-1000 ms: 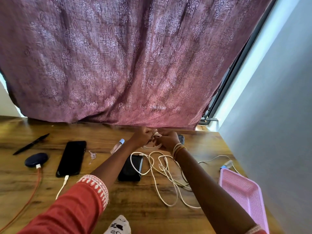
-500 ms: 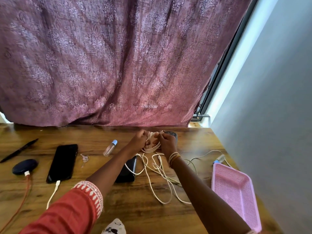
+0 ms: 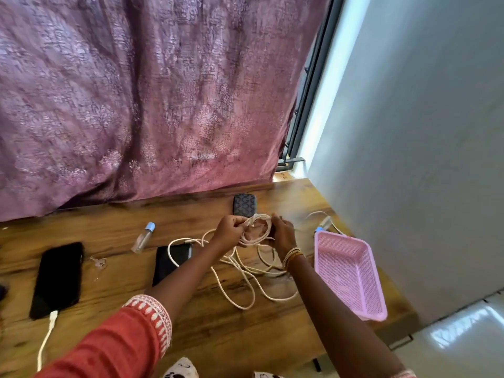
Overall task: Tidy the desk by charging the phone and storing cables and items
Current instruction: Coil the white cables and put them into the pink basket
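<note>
Both hands, left hand (image 3: 230,231) and right hand (image 3: 282,233), pinch the limp, light cable (image 3: 255,236) beside the basket (image 3: 349,271); grip its coil.

Single head-worn wide-angle view, aimed forward and down from above near desk edge (image 3: 207,317). Desk seen close, curtain (image 3: 141,99) faced beyond, wall (image 3: 422,148) caught at right. No second view given.

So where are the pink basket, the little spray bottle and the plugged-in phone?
pink basket (image 3: 344,242): head view, far rim.
spray bottle (image 3: 143,238): head view, clear body.
plugged-in phone (image 3: 57,279): head view, middle of screen.
</note>
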